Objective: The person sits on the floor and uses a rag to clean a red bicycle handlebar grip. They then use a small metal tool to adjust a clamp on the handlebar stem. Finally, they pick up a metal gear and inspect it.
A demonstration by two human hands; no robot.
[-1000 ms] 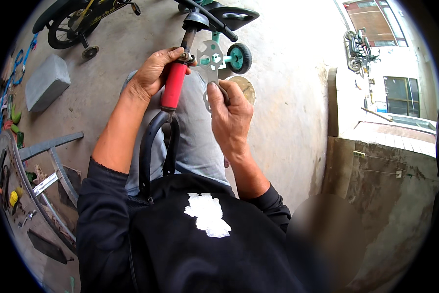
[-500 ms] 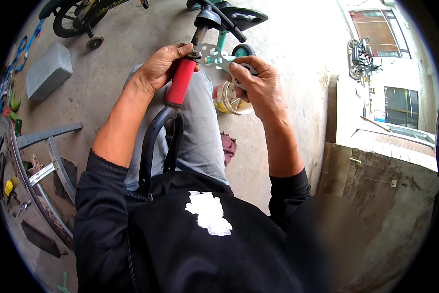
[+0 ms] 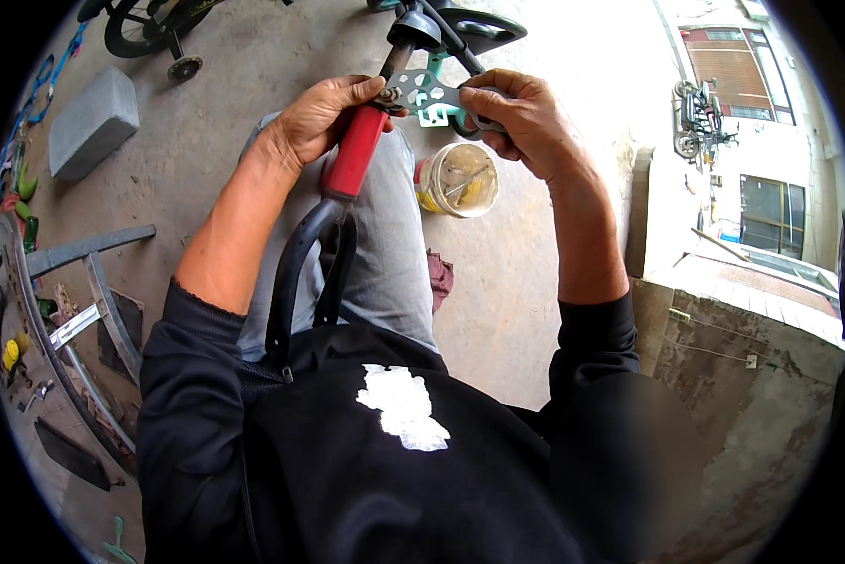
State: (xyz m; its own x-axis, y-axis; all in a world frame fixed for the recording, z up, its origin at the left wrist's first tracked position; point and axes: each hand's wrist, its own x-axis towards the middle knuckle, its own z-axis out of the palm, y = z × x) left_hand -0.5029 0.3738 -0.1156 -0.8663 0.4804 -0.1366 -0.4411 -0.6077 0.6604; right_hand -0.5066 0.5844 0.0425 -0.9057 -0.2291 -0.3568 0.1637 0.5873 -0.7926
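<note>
A small bike frame with a red tube (image 3: pixel 357 155) and a bent black tube (image 3: pixel 294 252) leans across my lap. My left hand (image 3: pixel 328 108) is closed around the upper end of the red tube, its thumb beside a metal nut (image 3: pixel 391 94). In my right hand (image 3: pixel 516 113) is a flat silver multi-hole wrench (image 3: pixel 423 89), pinched by the end away from the tube. The wrench's other end lies at the nut; whether it grips the nut I cannot tell. Beyond it are a black cup-shaped collar (image 3: pixel 414 31) and a black bar.
A bucket (image 3: pixel 459 180) with a stick in it stands right of my knee, near a maroon cloth (image 3: pixel 439 279). At left are a grey block (image 3: pixel 93 122), metal bars (image 3: pixel 93 249) and a bike with a training wheel (image 3: pixel 185 69). A low wall (image 3: pixel 733 376) runs along the right.
My right hand has moved right and slightly up, and the wrench has swung to a new angle. The red tube has tilted a little to the right; the bucket shows more fully.
</note>
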